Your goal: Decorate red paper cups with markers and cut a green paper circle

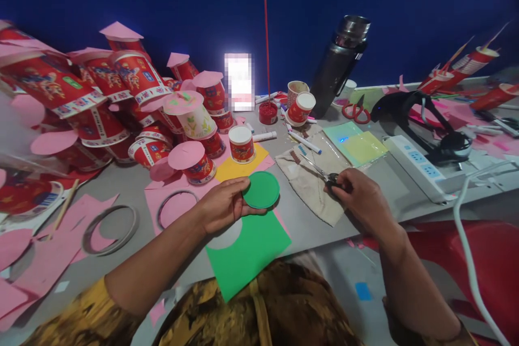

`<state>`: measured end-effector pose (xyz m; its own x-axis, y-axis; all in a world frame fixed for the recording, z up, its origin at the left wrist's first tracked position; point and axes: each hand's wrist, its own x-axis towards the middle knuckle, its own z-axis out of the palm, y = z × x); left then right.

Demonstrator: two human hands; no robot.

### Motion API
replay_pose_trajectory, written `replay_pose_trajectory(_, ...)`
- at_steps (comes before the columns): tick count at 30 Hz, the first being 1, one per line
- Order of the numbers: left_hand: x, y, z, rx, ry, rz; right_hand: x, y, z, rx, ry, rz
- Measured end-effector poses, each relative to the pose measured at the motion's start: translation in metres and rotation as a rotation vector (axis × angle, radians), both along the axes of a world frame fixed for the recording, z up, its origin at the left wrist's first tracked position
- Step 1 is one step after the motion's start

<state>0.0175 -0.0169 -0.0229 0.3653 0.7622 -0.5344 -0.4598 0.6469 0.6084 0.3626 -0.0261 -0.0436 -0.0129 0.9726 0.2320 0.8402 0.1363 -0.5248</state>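
Note:
My left hand (227, 203) pinches a round green disc (261, 190) by its left side. Just below the disc lies a sheet of green paper (249, 251) with a rounded cut-out, reaching past the table's front edge. My right hand (359, 192) has its fingers closed on the dark handles of a pair of scissors (318, 170). The blades point up and left, over a beige cloth (308, 194). A white-topped red paper cup (242, 146) stands upright on yellow paper (259, 159), beyond my left hand.
Many red paper cups with pink paper tops (186, 159) crowd the left. Tape rings (110, 230) lie near pink scraps (48, 259). A dark thermos (338, 65), red-handled scissors (357, 113), a power strip (417, 165) and a white cable (460, 238) are to the right.

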Motion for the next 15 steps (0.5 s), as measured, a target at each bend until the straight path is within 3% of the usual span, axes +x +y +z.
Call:
replay_pose_trajectory(8, 0.007, 0.000, -0.004, 0.088, -0.031, 0.060, 0.014, 0.004, 0.028, -0.173, -0.049, 0.300)
replay_pose_trajectory(11, 0.006, 0.008, 0.004, 0.142, 0.029, 0.111, -0.003, 0.002, 0.042, -0.131, -0.082, 0.327)
replay_pose_trajectory(15, -0.010, 0.021, 0.027, 0.231, 0.050, 0.239, -0.050, 0.017, 0.064, -0.061, -0.049, 0.441)
